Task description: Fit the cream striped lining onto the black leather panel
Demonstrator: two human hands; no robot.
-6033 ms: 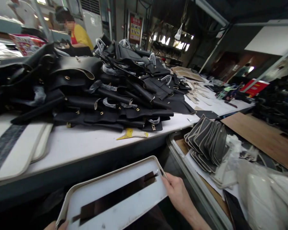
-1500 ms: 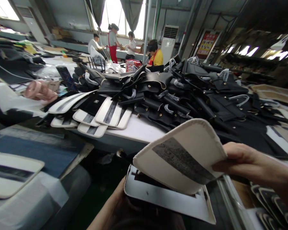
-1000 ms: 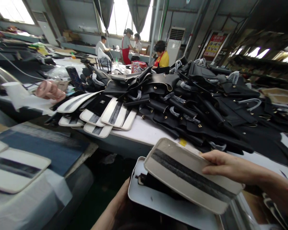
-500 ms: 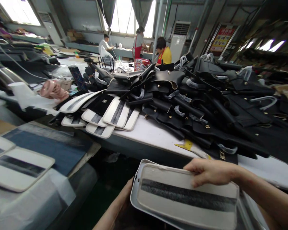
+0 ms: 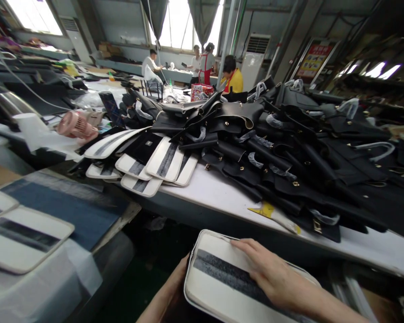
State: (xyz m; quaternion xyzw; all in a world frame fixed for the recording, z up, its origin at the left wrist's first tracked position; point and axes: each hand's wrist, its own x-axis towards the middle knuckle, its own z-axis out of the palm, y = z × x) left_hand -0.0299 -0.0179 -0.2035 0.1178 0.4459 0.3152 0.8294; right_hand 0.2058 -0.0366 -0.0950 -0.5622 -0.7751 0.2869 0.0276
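Low in front, a striped board [image 5: 208, 291] lay in the tray [image 5: 185, 289]. The right hand [image 5: 267, 269] lay with fingers stretched out, touching it. The left hand [image 5: 177, 278] was at the tray's side, fingers hidden, so I could not tell its hold. Behind, black bags [image 5: 272, 157] lay on the surface [image 5: 212, 188].

Bare hands [image 5: 265, 268], bare forearms [image 5: 319, 299]

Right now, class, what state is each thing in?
Front striped panel: flat, partly covered.
Right-hand grip: laid over that panel, fingers extended.
Left-hand grip: at its left edge, mostly hidden.
Striped panels beyond: piled, overlapping.
Black bags: heaped, partly plastic-wrapped.
Pink fan: running or stopped, cannot tell.
Grey curtains: parted.
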